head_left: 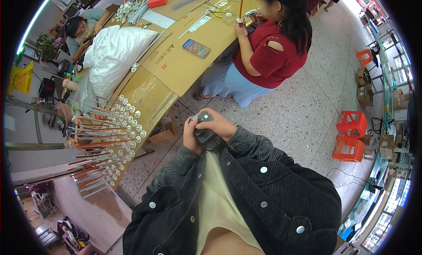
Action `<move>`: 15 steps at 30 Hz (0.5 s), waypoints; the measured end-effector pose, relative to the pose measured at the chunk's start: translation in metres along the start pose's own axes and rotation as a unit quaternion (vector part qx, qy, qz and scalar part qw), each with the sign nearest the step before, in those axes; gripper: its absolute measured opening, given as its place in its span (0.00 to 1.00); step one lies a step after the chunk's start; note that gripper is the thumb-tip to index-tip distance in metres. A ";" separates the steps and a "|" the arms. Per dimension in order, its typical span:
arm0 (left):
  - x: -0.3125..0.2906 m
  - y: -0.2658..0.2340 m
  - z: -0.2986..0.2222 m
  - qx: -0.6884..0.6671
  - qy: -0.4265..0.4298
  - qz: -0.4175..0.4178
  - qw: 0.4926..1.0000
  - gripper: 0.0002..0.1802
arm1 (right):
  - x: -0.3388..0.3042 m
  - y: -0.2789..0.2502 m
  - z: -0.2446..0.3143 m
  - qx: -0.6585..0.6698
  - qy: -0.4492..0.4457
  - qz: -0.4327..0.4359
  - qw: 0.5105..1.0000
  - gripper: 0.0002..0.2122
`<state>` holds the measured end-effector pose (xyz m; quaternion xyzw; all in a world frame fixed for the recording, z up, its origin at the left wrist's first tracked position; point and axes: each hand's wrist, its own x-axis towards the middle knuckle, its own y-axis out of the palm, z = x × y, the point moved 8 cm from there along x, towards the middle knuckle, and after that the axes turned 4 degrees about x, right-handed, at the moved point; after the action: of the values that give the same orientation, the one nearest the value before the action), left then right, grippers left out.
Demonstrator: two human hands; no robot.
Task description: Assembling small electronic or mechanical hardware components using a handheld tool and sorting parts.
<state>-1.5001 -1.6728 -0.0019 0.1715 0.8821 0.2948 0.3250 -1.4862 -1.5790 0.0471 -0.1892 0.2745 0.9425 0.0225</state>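
Note:
Close in front of my chest, both hands hold a small dark hand-held device (205,134) with a pale square on its top. My left hand (189,137) wraps round its left side, fingers closed. My right hand (223,125) grips it from the right, with the thumb over its upper part. What kind of device it is, I cannot make out. Nearest to the hands is the cardboard-covered table (193,74), ahead and to the left. A phone (196,48) with a lit screen lies on it.
Several rods with white round ends (127,123) jut over the table's left end. A large white sack (116,52) lies behind them. A person in a red top (274,57) works at the table's right; another person (79,30) sits beyond. Red stools (351,124) stand at right.

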 end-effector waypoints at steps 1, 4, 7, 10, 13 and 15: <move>0.000 0.000 0.000 -0.002 0.003 -0.001 1.000 0.17 | 0.000 0.001 0.000 0.006 0.000 0.001 1.000 0.18; -0.003 0.003 -0.001 0.004 -0.007 0.007 1.000 0.17 | -0.001 0.000 0.000 0.005 0.002 -0.002 1.000 0.17; -0.002 0.002 0.000 0.000 -0.011 0.005 1.000 0.17 | -0.001 0.000 0.000 -0.001 -0.008 -0.004 1.000 0.17; -0.003 0.004 -0.001 0.006 -0.012 0.008 1.000 0.18 | -0.002 0.002 0.002 -0.007 -0.004 -0.002 1.000 0.18; -0.001 0.001 0.001 0.003 -0.007 0.006 1.000 0.18 | -0.002 0.000 -0.001 -0.005 -0.005 -0.011 1.000 0.18; -0.002 0.001 0.001 0.006 -0.009 0.007 1.000 0.18 | -0.001 -0.001 -0.001 -0.015 -0.010 -0.010 1.000 0.18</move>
<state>-1.4978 -1.6731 -0.0009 0.1823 0.8798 0.2899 0.3296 -1.4844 -1.5788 0.0463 -0.1828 0.2586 0.9480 0.0315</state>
